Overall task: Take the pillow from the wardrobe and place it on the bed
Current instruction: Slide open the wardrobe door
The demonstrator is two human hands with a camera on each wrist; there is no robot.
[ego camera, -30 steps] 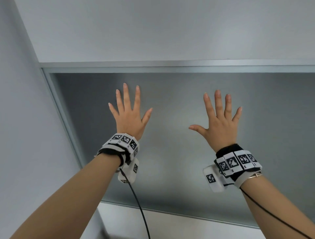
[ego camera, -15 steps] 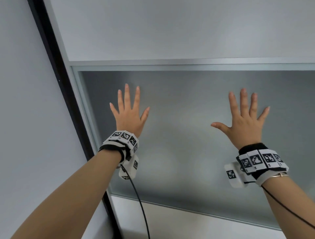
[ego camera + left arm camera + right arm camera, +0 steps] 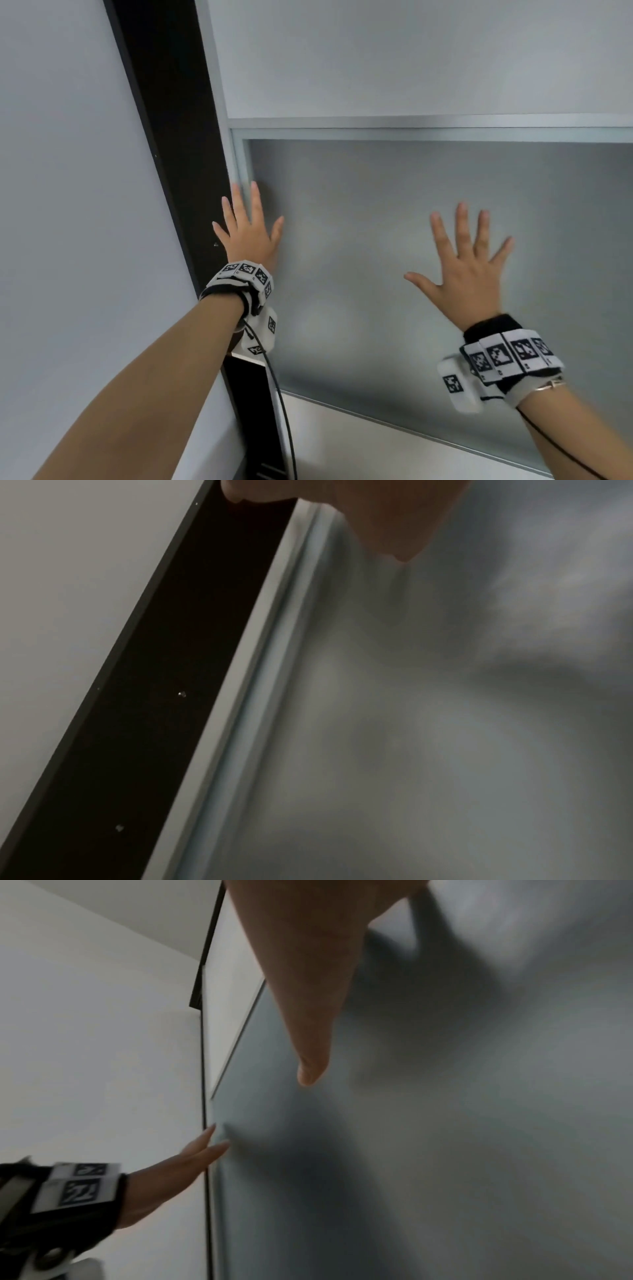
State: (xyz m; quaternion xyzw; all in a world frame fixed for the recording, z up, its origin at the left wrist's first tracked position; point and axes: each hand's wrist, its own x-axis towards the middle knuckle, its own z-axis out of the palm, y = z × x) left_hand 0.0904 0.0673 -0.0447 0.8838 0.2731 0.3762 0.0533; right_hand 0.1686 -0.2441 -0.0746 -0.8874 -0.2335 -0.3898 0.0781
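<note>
A sliding wardrobe door (image 3: 376,274) with a frosted grey glass panel and a pale metal frame fills the head view. My left hand (image 3: 248,226) presses flat on the glass by the door's left frame edge (image 3: 260,669), fingers straight. My right hand (image 3: 469,270) lies flat on the glass further right, fingers spread. A dark opening (image 3: 174,144) shows between the door's left edge and the wall. Nothing inside the dark opening (image 3: 164,656) can be made out in the left wrist view, and no pillow is in view. The right wrist view shows my thumb (image 3: 308,1031) on the glass and my left hand (image 3: 195,1153) at the door edge.
A plain white wall (image 3: 68,205) stands left of the dark opening. White door panels sit above (image 3: 411,58) and below (image 3: 359,445) the glass. Cables run down from both wristbands.
The door has slid to the right under both hands, and the dark gap at its left edge has widened. My left hand now sits at the door's left frame.
</note>
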